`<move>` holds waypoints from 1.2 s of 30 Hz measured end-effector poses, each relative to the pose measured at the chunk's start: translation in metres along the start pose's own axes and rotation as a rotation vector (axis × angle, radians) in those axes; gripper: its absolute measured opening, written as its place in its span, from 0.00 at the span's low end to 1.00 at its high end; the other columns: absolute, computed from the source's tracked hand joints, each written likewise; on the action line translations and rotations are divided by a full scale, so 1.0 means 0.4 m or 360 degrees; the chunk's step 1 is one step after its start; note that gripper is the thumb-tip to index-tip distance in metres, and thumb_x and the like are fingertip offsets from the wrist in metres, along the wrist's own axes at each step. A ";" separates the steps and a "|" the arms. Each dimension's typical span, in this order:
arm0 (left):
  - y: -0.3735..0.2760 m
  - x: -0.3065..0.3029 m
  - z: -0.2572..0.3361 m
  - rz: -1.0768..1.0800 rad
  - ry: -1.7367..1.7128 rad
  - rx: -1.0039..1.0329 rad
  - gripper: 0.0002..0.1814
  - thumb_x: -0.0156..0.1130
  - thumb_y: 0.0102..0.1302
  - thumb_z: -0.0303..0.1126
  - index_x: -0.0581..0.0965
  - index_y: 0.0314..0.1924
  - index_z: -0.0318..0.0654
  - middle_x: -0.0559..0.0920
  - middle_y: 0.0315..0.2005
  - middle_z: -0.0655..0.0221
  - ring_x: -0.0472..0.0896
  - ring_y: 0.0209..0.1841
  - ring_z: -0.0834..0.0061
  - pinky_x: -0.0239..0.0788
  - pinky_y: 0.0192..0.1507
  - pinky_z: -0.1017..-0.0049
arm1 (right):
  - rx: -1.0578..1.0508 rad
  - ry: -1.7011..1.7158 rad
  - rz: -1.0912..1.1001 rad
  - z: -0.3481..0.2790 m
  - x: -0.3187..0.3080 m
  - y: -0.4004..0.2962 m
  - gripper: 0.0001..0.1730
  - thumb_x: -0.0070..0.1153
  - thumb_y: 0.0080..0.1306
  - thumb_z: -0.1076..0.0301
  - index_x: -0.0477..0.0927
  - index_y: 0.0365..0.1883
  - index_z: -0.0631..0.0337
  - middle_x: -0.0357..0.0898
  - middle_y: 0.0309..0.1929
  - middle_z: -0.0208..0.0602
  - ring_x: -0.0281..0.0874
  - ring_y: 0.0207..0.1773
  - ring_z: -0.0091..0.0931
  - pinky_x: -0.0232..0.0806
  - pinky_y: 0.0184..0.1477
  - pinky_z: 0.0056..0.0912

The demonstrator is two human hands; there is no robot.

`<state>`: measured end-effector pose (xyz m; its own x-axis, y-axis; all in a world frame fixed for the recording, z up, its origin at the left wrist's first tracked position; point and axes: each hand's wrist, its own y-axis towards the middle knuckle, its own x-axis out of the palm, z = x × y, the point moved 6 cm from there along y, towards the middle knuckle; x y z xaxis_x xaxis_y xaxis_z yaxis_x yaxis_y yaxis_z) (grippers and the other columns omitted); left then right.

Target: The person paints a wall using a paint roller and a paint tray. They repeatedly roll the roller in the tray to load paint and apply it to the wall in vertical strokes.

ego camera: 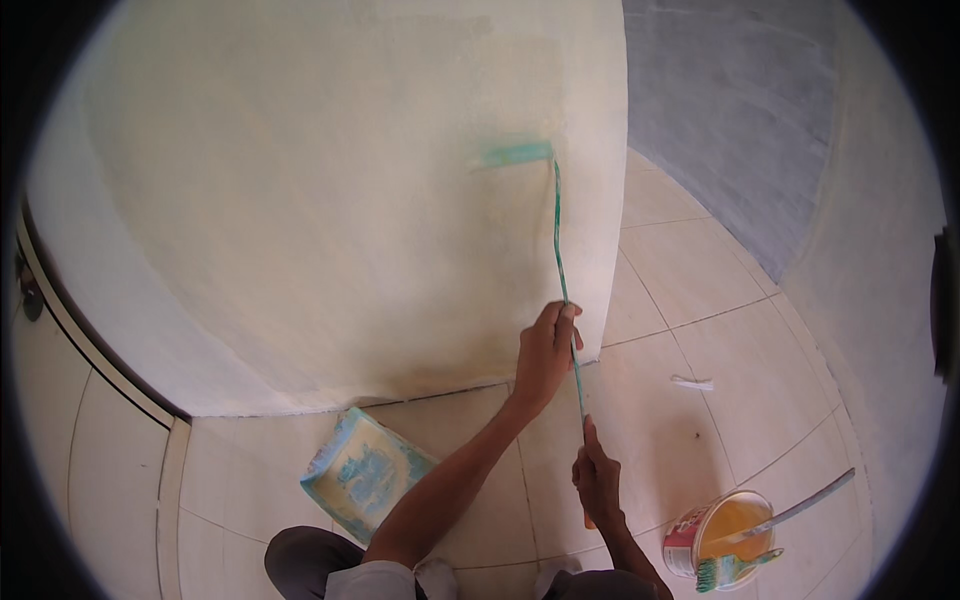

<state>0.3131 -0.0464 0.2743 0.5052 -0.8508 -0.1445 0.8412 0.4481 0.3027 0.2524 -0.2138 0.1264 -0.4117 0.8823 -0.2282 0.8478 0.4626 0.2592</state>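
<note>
Both hands are on one paint roller, whose thin green-stained rod (557, 217) runs up the wall. My left hand (546, 349) grips the rod about midway along. Lower down, my right hand (598, 476) is closed around the handle, and an orange end (589, 520) sticks out beneath it. The teal roller head (516, 154) rests against the pale wall (337, 210) and looks slightly blurred. Below my left forearm lies a paint tray (367, 480) smeared with blue and cream paint; the forearm hides part of it.
At the right stands a paint bucket (681, 536) of yellowish paint (724, 525), with a stirring stick (799, 504) in it and a green-stained paintbrush (724, 571) across its rim. A white scrap (691, 383) lies on the tiled floor (660, 427). A door frame (174, 457) borders the left.
</note>
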 end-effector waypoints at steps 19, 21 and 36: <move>-0.014 -0.008 -0.020 -0.0011 -0.0037 -0.0023 0.17 0.47 0.80 0.40 0.77 0.47 0.31 0.78 0.20 0.70 0.71 0.16 0.84 0.63 0.19 0.79 | 0.0106 0.0091 -0.0042 0.029 -0.008 -0.009 0.34 0.40 0.72 0.81 0.60 0.77 0.52 0.66 0.21 0.25 0.67 0.22 0.17 0.69 0.28 0.23; 0.010 -0.028 0.035 0.0020 -0.0031 0.0038 0.18 0.47 0.80 0.40 0.77 0.46 0.31 0.78 0.19 0.70 0.70 0.15 0.85 0.62 0.19 0.79 | 0.0038 0.0119 -0.0021 -0.016 0.005 0.018 0.33 0.39 0.74 0.79 0.59 0.77 0.52 0.65 0.20 0.24 0.66 0.21 0.16 0.67 0.27 0.22; 0.160 -0.139 0.326 0.0122 0.0033 0.0432 0.20 0.46 0.79 0.39 0.79 0.49 0.28 0.76 0.17 0.71 0.67 0.14 0.86 0.61 0.18 0.80 | -0.0212 0.0347 -0.0008 -0.327 0.037 0.176 0.31 0.36 0.75 0.78 0.57 0.77 0.62 0.62 0.20 0.23 0.60 0.22 0.14 0.62 0.27 0.19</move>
<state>0.3139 -0.0062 0.4245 0.5716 -0.8102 -0.1295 0.7194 0.4189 0.5541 0.2623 -0.1567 0.2640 -0.4904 0.8711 -0.0255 0.8001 0.4617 0.3829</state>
